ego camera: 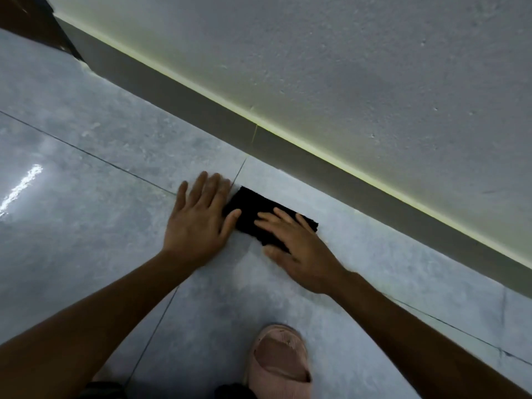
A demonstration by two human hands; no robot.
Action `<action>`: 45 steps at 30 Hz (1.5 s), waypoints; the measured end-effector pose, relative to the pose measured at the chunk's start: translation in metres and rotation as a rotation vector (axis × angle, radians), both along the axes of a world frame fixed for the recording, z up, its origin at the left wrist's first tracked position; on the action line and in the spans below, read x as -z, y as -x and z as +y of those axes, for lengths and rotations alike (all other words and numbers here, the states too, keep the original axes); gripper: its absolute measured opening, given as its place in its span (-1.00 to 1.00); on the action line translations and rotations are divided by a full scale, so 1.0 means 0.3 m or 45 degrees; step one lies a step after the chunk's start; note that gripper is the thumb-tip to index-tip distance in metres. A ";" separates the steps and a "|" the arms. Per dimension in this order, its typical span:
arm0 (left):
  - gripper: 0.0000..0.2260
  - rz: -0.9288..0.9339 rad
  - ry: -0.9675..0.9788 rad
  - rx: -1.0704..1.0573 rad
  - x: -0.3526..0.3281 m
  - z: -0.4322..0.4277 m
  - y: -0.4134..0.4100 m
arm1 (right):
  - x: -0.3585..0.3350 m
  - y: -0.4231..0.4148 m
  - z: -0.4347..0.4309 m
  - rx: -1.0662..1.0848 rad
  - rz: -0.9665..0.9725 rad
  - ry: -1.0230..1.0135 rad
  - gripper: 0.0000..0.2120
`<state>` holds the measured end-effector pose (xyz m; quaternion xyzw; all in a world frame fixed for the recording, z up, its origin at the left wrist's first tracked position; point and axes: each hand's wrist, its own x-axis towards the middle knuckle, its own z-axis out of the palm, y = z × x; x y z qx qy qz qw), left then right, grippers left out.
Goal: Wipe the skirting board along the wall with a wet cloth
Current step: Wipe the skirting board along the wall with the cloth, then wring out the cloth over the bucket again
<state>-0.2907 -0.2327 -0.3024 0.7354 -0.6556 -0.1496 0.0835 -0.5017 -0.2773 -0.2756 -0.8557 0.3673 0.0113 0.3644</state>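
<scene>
- The textured white plaster wall fills the view from 12 to 3 o'clock; the long grey skirting board runs along its foot, from 10 o'clock down to 4 o'clock.
- The glossy pale grey tiled floor takes the rest. No bucket, basin or other container is in view.
- The small black folded rectangular cloth lies flat on the tile at centre, near the skirting board but apart from it.
- The left hand is spread flat, thumb touching the cloth's 9 o'clock edge; it grips nothing.
- The right hand presses open fingers on the cloth's 4 o'clock end, not closed around it.
- A pink rubber slipper sits at 6 o'clock.
- Judgement: this looks like folding or smoothing the cloth before wiping. Next, one hand needs to gather it and press it against the board's face.
</scene>
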 end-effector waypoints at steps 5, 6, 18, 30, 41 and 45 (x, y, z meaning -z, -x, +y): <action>-0.53 0.051 0.043 -0.073 -0.019 -0.049 0.081 | 0.008 -0.021 0.032 0.975 -0.073 0.310 -0.60; -0.57 0.074 0.060 -0.105 -0.022 -0.053 0.088 | 0.015 -0.024 0.036 0.990 0.103 0.345 -0.57; -0.72 0.896 -0.307 -0.446 -0.215 -0.095 -0.049 | -0.151 -0.132 -0.148 0.876 -0.034 -0.319 -0.75; -0.83 1.025 0.368 -0.611 -1.042 0.018 -0.359 | -0.975 -0.485 -0.203 0.485 -0.818 -0.060 -0.83; -0.76 1.010 0.703 -0.777 -1.474 0.505 -0.522 | -1.430 -0.777 0.199 0.302 -0.951 0.105 -0.79; -0.74 0.954 0.863 -0.966 -1.413 0.665 -0.618 | -1.404 -0.933 0.363 0.249 -0.869 0.065 -0.79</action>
